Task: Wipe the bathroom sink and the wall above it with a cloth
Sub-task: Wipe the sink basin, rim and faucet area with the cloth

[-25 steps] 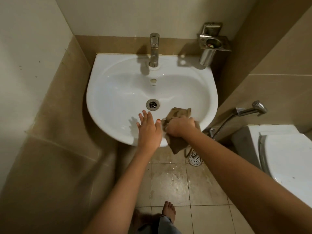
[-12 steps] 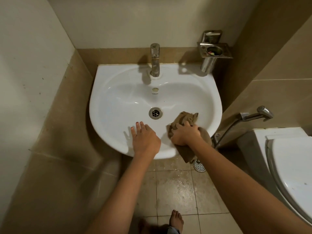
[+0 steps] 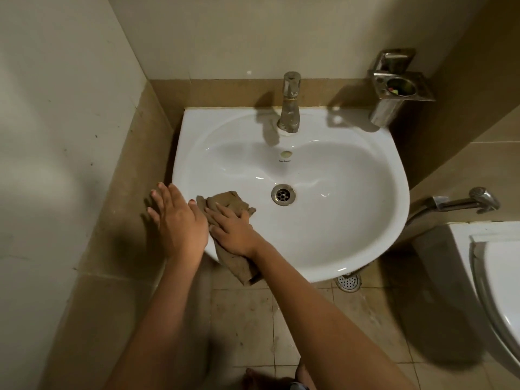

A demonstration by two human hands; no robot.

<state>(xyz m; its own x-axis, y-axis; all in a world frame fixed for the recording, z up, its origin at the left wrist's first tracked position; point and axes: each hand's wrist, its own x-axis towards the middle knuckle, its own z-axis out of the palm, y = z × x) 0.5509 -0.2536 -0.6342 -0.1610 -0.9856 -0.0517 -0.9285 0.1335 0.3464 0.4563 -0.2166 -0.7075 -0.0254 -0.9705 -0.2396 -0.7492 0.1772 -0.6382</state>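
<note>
The white sink (image 3: pixel 351 209) hangs on the tiled back wall (image 3: pixel 253 38), with a metal tap (image 3: pixel 289 105) at its rear and a drain (image 3: pixel 283 194) in the bowl. A brown cloth (image 3: pixel 225 204) lies over the sink's front left rim, one end hanging below the edge. My right hand (image 3: pixel 233 229) presses flat on the cloth with straight fingers. My left hand (image 3: pixel 177 220) is spread flat over the sink's left edge, right beside the right hand.
A steel holder (image 3: pixel 394 88) is mounted on the wall right of the tap. A spray hose (image 3: pixel 464 202) and a white toilet (image 3: pixel 501 277) stand at the right. The side wall (image 3: pixel 56 108) is close on the left. Tiled floor and my feet show below.
Both hands and the cloth have slid left along the sink's front rim, from right of the drain to its left. The right hand's fingers went from gripping the cloth to pressing flat.
</note>
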